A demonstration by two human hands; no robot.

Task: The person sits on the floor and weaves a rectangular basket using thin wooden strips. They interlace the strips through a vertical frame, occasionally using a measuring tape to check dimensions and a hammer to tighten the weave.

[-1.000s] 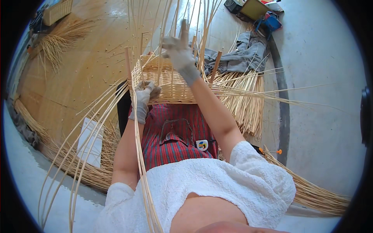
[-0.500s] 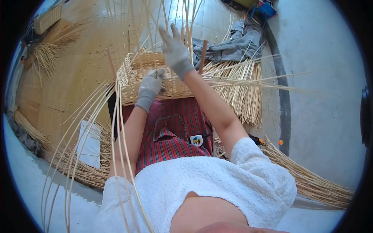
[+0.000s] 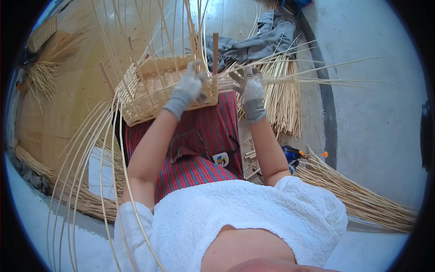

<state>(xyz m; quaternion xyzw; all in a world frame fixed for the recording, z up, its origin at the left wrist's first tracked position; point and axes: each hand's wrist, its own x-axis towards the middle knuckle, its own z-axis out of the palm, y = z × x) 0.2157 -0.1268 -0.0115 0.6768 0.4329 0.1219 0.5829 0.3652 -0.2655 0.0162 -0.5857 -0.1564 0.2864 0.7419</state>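
Note:
A rectangular wicker basket (image 3: 149,102), part-woven, rests on my lap over a red striped apron (image 3: 206,129). Long loose strands stand up from its walls, and more fan out at its left and right. My left hand (image 3: 186,93), in a grey-white glove, is at the front wall near the right corner; its fingers are smeared by motion. Just right of the basket, my gloved right hand (image 3: 253,93) is closed round the wicker strands (image 3: 290,80) that run out to the right. A wooden stick (image 3: 215,52) stands upright at the right corner, another stick (image 3: 106,79) at the left.
A thick bundle of cut canes (image 3: 283,102) lies right of the basket, below a grey cloth (image 3: 267,38). Another long bundle (image 3: 358,195) is at lower right, beside an orange-and-black tool (image 3: 294,153). More canes (image 3: 90,201) and a white sheet (image 3: 100,172) lie at left.
My right hand has moved from above the basket down and right to the side strands. My left hand has shifted right toward the corner. The basket sits further left and tilts.

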